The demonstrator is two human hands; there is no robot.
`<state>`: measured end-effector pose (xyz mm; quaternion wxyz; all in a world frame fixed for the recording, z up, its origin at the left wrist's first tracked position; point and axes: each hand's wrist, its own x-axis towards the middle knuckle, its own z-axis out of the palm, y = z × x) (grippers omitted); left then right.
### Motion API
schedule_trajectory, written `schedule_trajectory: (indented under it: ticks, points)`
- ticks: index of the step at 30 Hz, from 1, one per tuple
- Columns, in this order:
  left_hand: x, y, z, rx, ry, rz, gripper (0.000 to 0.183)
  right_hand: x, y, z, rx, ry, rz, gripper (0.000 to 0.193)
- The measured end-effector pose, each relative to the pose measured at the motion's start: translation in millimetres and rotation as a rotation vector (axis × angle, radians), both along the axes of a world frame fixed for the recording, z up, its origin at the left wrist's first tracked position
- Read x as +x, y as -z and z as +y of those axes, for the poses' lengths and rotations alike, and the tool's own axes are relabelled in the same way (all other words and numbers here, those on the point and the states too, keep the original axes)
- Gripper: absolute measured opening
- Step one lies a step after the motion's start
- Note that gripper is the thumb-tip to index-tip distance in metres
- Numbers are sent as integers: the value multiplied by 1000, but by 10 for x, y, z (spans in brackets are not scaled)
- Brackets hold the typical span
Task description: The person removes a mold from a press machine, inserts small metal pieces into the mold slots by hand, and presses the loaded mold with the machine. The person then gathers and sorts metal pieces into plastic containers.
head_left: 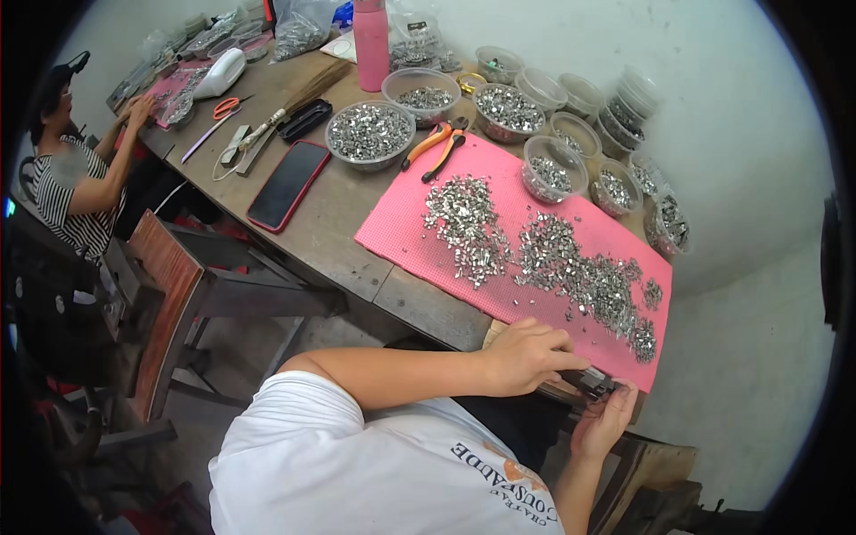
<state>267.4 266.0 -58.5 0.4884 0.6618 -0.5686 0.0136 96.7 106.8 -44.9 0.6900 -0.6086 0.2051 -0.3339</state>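
At the near right corner of a pink foam mat [406, 230], a small dark metal block-like tool [592, 382] sits between my two hands. My left hand [528, 358] reaches over from the left, its finger and thumb closed on the tool's left end. My right hand [606, 421] is at the other end, fingertips pressed together against it; any small piece between them is too small to make out. Just beyond my hands lie loose piles of small shiny metal pieces [584, 283]. Another heap of metal pieces [465, 227] spreads farther left on the mat.
Plastic tubs of metal pieces [370, 134] line the back. Orange-handled cutting pliers [437, 147] lie on the mat's far left corner. Left of it are a phone [289, 185], scissors [226, 108] and a pink bottle [371, 45]. A co-worker [76, 178] sits at far left, near a wooden chair [165, 303].
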Motion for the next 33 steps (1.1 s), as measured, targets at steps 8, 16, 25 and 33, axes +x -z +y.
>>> schedule_trajectory:
  ticks: [8,16,25,33]
  points:
    - [84,-19,77,-193,-7,-81,43,124,3,-149,-383,187,372,28]
    - [434,215,1059,-283,-99,222,43,362,283,-141,-830,296,538,19]
    - [658,242,1479,-252,-461,703,48,354,263,-72,-902,318,598,19]
    - [436,-73,760,12,-308,105,32,397,182,92,-941,300,448,14]
